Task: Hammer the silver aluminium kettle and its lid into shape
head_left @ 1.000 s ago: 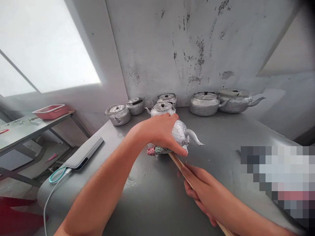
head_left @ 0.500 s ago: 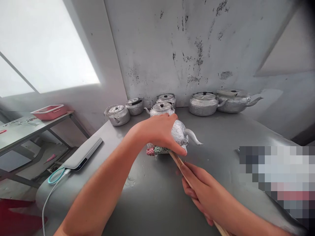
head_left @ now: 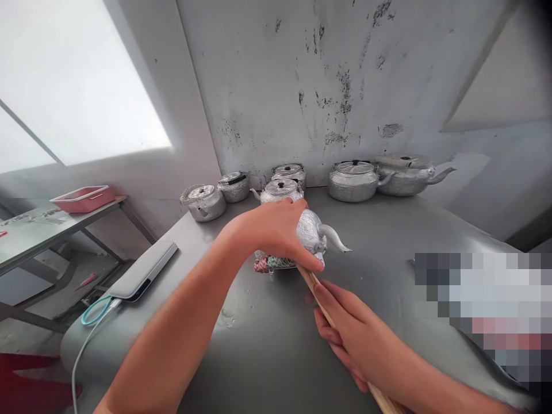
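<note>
Probably the weak point is the left grip: the left hand (head_left: 276,230) is closed over the small kettle (head_left: 309,233), thumb in front and most fingers hidden, near the middle of the bench (head_left: 259,356). The kettle seems tipped, its spout (head_left: 335,238) pointing right and its wrapped handle (head_left: 280,263) facing the wearer; whether it touches the bench I cannot tell. The right hand (head_left: 356,330) is clenched around a wooden stick (head_left: 309,278), whose far end disappears beneath the left thumb. A hard shove could make the stick skid off the curved metal into that thumb, or spin the kettle loose. Rolling backward, it could knock the lidded kettle (head_left: 281,188) just behind.
</note>
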Motion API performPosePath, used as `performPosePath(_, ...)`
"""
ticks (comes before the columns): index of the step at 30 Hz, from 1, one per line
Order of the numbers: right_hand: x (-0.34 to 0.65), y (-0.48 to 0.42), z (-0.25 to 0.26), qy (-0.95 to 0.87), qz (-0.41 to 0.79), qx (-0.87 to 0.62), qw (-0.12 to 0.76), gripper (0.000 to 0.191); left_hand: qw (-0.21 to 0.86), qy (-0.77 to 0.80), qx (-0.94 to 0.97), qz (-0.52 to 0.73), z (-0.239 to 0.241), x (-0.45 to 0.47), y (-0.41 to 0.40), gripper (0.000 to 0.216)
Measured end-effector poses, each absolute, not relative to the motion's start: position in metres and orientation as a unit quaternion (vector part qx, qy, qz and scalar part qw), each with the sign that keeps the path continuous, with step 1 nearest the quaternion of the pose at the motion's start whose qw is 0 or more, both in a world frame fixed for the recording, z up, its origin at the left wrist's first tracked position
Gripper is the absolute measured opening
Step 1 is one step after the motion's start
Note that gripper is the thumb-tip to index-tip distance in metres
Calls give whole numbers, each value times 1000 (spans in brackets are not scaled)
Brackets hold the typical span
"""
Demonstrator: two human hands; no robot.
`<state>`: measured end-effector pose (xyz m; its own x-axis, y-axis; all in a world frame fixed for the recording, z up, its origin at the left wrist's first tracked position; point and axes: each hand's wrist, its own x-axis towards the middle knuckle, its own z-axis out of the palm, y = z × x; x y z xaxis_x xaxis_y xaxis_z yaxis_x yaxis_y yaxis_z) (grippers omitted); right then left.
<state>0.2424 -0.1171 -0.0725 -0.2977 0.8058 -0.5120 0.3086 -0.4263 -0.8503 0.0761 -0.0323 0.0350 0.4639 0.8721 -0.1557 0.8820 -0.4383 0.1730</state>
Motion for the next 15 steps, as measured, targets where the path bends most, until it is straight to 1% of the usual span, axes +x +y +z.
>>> performPosePath(3,243,-117,-75,-499,640,-556,180,37,114,521,846,-24,36,77,-32,108)
performPosePath(7,243,-117,-77,-499,637,-553,199,37,116,524,844,-30,36,78,-33,109)
performPosePath(10,244,-118,-78,-501,646,-546,180,38,117,522,844,-30,36,78,-33,110)
performPosePath(15,244,-118,-81,-505,631,-554,200,39,113,516,849,-22,35,76,-33,107)
